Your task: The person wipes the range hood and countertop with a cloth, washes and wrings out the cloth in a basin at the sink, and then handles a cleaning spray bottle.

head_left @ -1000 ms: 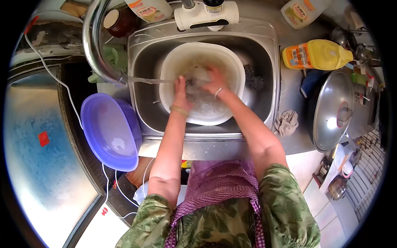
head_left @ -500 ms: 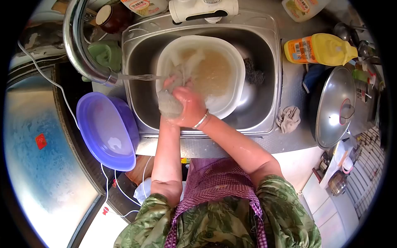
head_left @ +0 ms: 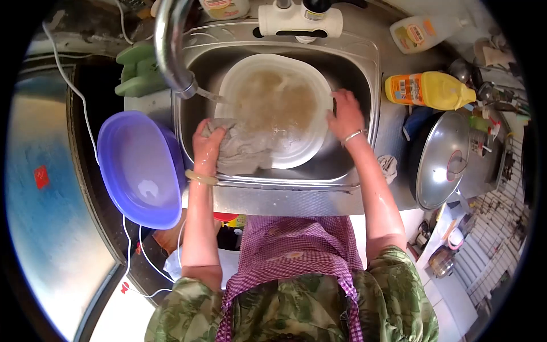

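Observation:
My left hand (head_left: 207, 149) is closed on a wet grey cloth (head_left: 244, 149), which spreads over the near left edge of the white basin (head_left: 227, 75). Cloudy brownish water (head_left: 279, 108) fills the basin, which sits in the steel sink (head_left: 364, 74). At the basin's right rim is my right hand (head_left: 347, 115), its fingers apart and holding nothing; whether it touches the rim I cannot tell. From the faucet (head_left: 175, 62) a stream of water runs into the basin's left side.
Left of the sink stand a purple basin (head_left: 108, 165) and a green plastic object (head_left: 139, 71). On the right are a yellow bottle (head_left: 441, 90), a lidded pan (head_left: 441, 157), a crumpled rag (head_left: 387, 169) and a white bottle (head_left: 424, 34).
My hands, together on the bunched cloth before, have separated. The left keeps the cloth, now spread out at the near left; the right has let go and moved to the basin's right rim.

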A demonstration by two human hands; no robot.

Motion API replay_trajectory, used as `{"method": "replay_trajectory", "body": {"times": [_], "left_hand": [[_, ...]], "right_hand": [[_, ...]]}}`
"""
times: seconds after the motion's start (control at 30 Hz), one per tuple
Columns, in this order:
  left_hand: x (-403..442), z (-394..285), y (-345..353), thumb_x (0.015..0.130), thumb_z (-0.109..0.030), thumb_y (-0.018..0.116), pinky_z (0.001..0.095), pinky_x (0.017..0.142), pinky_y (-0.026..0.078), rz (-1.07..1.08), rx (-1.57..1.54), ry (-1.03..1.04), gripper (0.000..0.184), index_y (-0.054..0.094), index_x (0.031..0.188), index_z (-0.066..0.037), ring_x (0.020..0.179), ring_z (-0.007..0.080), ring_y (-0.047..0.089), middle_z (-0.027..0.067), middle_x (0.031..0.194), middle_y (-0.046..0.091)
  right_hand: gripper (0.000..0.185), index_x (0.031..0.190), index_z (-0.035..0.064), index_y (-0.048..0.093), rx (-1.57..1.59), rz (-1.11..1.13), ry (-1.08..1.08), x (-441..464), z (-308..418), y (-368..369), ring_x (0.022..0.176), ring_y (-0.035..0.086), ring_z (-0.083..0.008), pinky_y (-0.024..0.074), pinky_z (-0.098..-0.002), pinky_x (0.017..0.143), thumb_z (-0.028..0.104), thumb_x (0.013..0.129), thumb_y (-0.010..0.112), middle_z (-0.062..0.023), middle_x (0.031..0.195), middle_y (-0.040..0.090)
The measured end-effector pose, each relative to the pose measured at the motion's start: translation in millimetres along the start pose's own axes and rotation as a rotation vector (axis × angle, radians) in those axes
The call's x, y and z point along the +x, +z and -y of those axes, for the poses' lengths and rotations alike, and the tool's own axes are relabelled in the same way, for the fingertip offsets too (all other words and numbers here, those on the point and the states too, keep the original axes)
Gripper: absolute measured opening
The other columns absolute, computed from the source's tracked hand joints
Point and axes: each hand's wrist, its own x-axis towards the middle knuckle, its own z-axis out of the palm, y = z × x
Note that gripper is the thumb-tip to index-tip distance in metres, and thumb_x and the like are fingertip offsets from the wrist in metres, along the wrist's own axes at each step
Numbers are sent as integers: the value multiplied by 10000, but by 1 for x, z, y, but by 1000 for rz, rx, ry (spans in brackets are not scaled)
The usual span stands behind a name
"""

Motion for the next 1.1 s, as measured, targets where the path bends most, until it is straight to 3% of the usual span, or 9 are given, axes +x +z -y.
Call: {"method": "replay_trajectory", "body": {"times": [0.1, 0.23, 0.33, 0.37, 0.5, 0.7, 0.8, 0.93, 1.1], "left_hand": [[9, -1, -1, 715, -205, 675, 457, 883, 485, -232, 659, 216, 554, 546, 1251, -150, 1028, 399, 603, 173, 1170, 599], [21, -6, 10, 765, -252, 629, 499, 901, 482, -138, 982, 4, 523, 537, 1263, -121, 1104, 405, 583, 187, 1234, 571], [27, -15, 12, 774, -248, 624, 493, 904, 485, -73, 985, -92, 464, 564, 1205, -87, 1088, 413, 593, 190, 1174, 621], [29, -15, 11, 774, -245, 624, 492, 905, 486, -74, 961, -96, 446, 571, 1185, -79, 1078, 415, 598, 193, 1151, 633], [35, -12, 6, 774, -241, 630, 487, 907, 488, -60, 933, -92, 406, 590, 1142, -77, 1050, 417, 612, 209, 1086, 665], [39, 5, 3, 745, -280, 662, 498, 897, 489, -113, 830, -92, 422, 611, 1137, -134, 1049, 422, 609, 205, 1080, 668], [33, 15, 3, 740, -289, 672, 499, 893, 491, -116, 779, -128, 431, 617, 1143, -149, 1043, 429, 607, 199, 1072, 671], [30, 16, 7, 749, -274, 659, 501, 887, 493, -103, 752, -110, 417, 613, 1142, -141, 1027, 432, 612, 214, 1055, 671], [28, 23, 4, 739, -275, 676, 507, 883, 488, -90, 769, -89, 427, 609, 1140, -145, 1026, 434, 611, 216, 1043, 672]], "right_hand": [[426, 1174, 40, 544, -354, 39, 14, 30, -45, 63, 1098, 543, -383, 515, -454, 881, 155, 783, 668, -194, 1176, 551], [373, 1151, 68, 565, -5, 65, 142, 44, -70, 103, 1052, 578, -376, 523, -465, 865, 124, 787, 627, -198, 1104, 566], [376, 1150, 110, 579, -264, 72, 167, 38, -23, 21, 1004, 600, -360, 524, -457, 842, 107, 778, 633, -184, 1064, 577], [376, 1125, 129, 605, -239, -268, -17, 30, -26, 13, 968, 602, -352, 523, -442, 802, 78, 757, 658, -149, 1039, 581], [385, 1109, 159, 644, -206, -362, -402, 40, 29, -35, 903, 594, -317, 530, -408, 737, 73, 736, 680, -103, 979, 565], [204, 1038, 134, 647, -683, 50, -769, 98, 59, 27, 918, 608, -288, 570, -391, 702, 141, 849, 571, -93, 957, 560], [166, 1001, 92, 643, -447, 148, -422, 73, 45, 42, 933, 625, -275, 573, -390, 707, 138, 860, 569, -109, 962, 560], [142, 952, 61, 629, -784, 117, -558, 83, 14, 64, 879, 649, -229, 571, -370, 696, 156, 858, 580, -87, 927, 576], [123, 815, 77, 644, -539, 106, -532, 91, 26, 65, 907, 651, -257, 564, -392, 771, 135, 878, 557, -87, 1043, 589]]}}
